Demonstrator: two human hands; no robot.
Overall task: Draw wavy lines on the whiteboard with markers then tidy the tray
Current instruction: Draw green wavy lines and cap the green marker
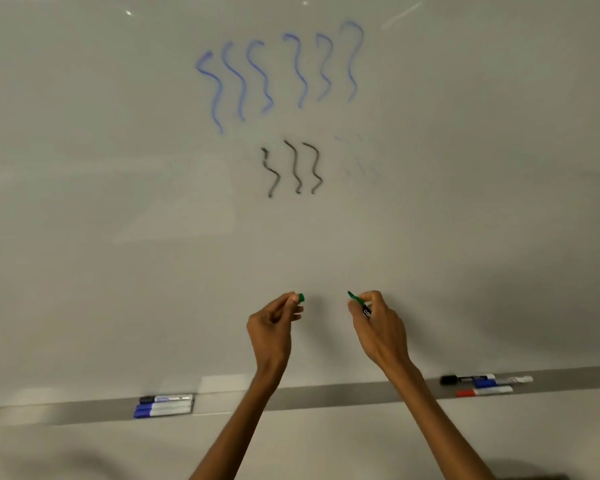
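Observation:
The whiteboard [118, 168] fills the view. Several blue wavy lines [278, 71] run across its upper middle, and three black wavy lines [293, 168] sit below them. My right hand [378, 327] grips an uncapped green marker [357, 302] whose tip points up and left, a little off the board's lower middle. My left hand [274, 323] pinches the green cap [301, 298] between thumb and fingers. A gap separates the cap from the marker tip. Both hands are held above the grey tray [326, 394].
On the tray's left lie three markers [165, 406], one black-capped and two blue-capped. On its right lies a second group [485, 384] with black, blue and red caps. Faint erased marks [359, 161] show right of the black lines.

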